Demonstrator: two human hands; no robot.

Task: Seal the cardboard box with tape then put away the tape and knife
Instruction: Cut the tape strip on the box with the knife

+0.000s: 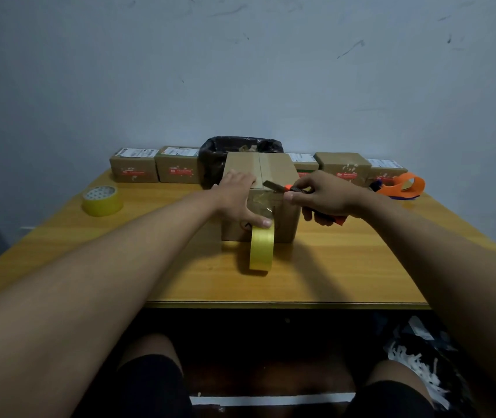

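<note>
Left hand (238, 193) lies flat and open on the box (260, 197) mid-table, thumb pinning tape so it stays taut to the roll (261, 248) hanging in front, while right hand (325, 196), clamped on the knife (289, 188), brings the blade to cut it.

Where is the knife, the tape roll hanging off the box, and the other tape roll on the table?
knife (273, 186), head view, on its metal blade near the box's top edge.
hanging tape roll (261, 248), head view, on its yellow outer band.
other tape roll (102, 203), head view, on its yellow side wall.
</note>
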